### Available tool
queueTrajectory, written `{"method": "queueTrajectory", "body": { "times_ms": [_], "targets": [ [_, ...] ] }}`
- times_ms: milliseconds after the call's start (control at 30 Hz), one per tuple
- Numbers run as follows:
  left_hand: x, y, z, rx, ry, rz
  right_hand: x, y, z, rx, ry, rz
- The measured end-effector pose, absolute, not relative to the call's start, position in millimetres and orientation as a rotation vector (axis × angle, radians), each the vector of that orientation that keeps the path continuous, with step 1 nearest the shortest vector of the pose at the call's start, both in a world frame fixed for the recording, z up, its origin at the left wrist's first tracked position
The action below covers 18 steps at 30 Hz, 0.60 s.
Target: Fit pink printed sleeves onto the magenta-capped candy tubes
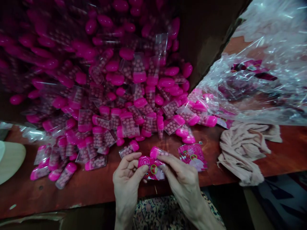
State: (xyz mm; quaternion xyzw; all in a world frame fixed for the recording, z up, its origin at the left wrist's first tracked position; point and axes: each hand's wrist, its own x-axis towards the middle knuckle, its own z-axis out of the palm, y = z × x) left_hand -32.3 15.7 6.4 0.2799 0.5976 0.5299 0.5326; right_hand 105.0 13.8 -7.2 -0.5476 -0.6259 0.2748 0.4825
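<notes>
While patterned clothing (160,212) showed below the table edge, the left hand (126,175) pinched a printed pink sleeve (153,172) between thumb and curled fingers, and the right hand (184,177), its fingers nearly closed, held a pink-capped container (155,152) and apparently the sleeve's right end, over the table's front part. A light, even pinch seemed best, since thin film would probably crease under a hard squeeze; keeping container and sleeve aligned looked sensible too. The reddish-brown table (96,188) was scuffed, with loose printed sleeves (193,156) near the right hand and a crumpled rag (244,150) farther right. Beyond, capped containers (127,123) spilled from a dim, dark-walled box (211,38), beside bunched clear plastic (271,105).
</notes>
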Motion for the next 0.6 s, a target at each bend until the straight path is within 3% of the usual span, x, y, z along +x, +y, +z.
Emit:
{"method": "queueTrajectory", "body": {
  "times_ms": [167,600],
  "targets": [
    [-39,19,5,0.639,1.453,1.289,114,15,-5,-1.329,-1.618,0.821],
    [-44,17,6,0.603,1.408,1.268,103,14,-2,-1.347,-1.502,0.837]
  ]
}}
